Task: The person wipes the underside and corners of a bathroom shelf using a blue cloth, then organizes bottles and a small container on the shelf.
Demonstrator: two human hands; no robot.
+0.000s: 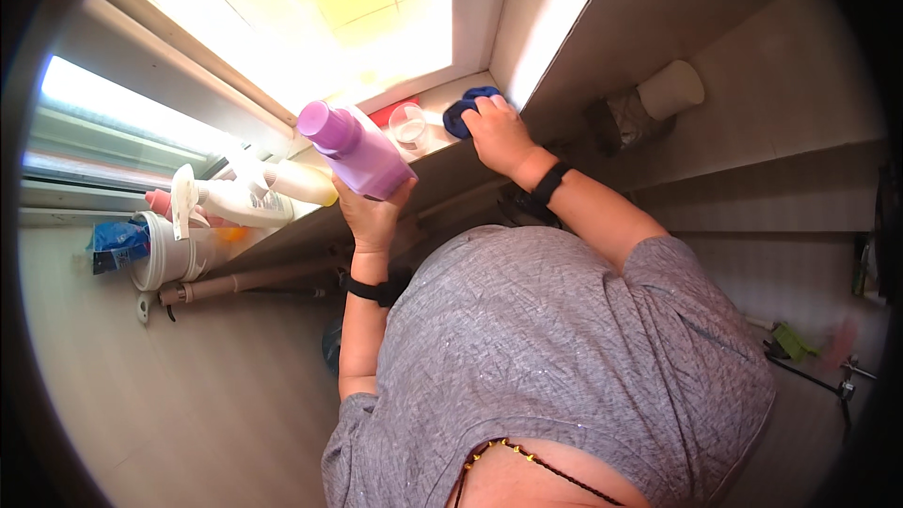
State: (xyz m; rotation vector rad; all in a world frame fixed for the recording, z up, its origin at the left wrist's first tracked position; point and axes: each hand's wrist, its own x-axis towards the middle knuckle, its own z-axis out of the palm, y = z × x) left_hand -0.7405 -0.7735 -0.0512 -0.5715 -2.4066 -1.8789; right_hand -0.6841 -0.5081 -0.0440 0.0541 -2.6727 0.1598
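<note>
My left hand [370, 215] grips a purple plastic bottle [367, 155] with a purple screw cap, held tilted above the windowsill. At the sill's right corner, my right hand [502, 134] is closed over a dark blue cloth [462, 118] that lies against the sill. Between the two hands stands a small clear plastic cup [409, 125]. A flat red object [391, 113] lies behind the cup, partly hidden by the bottle.
Left along the sill are a white spray bottle [240, 203], a bottle with yellowish liquid [307, 182] and a white bucket [166, 250] with a blue packet [120, 243]. A pipe [247, 282] runs beneath. A paper roll [671, 89] is mounted on the right wall.
</note>
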